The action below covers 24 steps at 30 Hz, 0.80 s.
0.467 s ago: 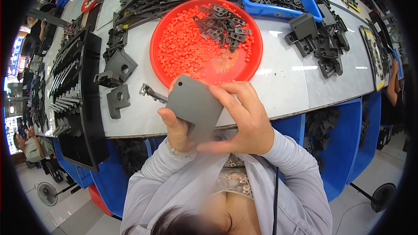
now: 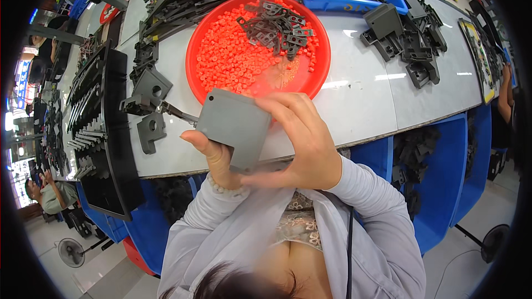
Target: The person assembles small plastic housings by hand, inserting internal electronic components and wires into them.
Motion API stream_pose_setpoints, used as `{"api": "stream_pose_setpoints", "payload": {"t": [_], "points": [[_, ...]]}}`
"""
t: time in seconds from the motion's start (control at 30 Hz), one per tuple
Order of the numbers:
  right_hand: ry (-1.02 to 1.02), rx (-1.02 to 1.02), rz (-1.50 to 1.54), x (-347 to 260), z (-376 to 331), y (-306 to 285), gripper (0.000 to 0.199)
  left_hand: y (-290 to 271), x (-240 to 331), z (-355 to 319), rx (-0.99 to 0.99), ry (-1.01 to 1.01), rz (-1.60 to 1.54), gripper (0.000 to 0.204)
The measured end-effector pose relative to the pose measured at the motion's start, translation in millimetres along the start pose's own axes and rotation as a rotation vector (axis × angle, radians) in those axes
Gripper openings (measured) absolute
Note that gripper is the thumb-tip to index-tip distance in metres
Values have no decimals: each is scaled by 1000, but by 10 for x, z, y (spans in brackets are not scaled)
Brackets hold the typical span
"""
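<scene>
In the head view, the grey notched housing [image 2: 235, 124] has shifted slightly left, and its slim dark arm [image 2: 180, 113] reaches farther out. The left hand [image 2: 221, 166] clasps it, fingers hidden; the right hand [image 2: 307, 147] clamps its right side. Above the tabletop's [image 2: 360, 99] near edge, its long axis runs far-left to near-right; the arm points left.

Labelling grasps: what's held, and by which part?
A grey notched part, in both hands: left hand at its lower-left side, fingers mostly hidden behind it; right hand at its right edge.
</scene>
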State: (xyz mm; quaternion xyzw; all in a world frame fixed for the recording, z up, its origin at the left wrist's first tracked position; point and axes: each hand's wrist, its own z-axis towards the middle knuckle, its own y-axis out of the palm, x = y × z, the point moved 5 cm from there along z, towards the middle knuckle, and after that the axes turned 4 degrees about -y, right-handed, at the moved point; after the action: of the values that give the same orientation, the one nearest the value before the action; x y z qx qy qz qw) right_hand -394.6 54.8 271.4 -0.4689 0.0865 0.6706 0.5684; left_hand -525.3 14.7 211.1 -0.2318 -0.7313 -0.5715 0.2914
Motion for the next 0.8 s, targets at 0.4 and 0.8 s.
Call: {"api": "stream_pose_setpoints", "payload": {"t": [0.4, 0.8], "points": [[14, 20, -12, 28, 18, -32, 82, 44, 30, -21, 71, -30, 53, 88], [5, 14, -46, 8, 12, 9, 82, 54, 47, -18, 64, -7, -7, 79]]}}
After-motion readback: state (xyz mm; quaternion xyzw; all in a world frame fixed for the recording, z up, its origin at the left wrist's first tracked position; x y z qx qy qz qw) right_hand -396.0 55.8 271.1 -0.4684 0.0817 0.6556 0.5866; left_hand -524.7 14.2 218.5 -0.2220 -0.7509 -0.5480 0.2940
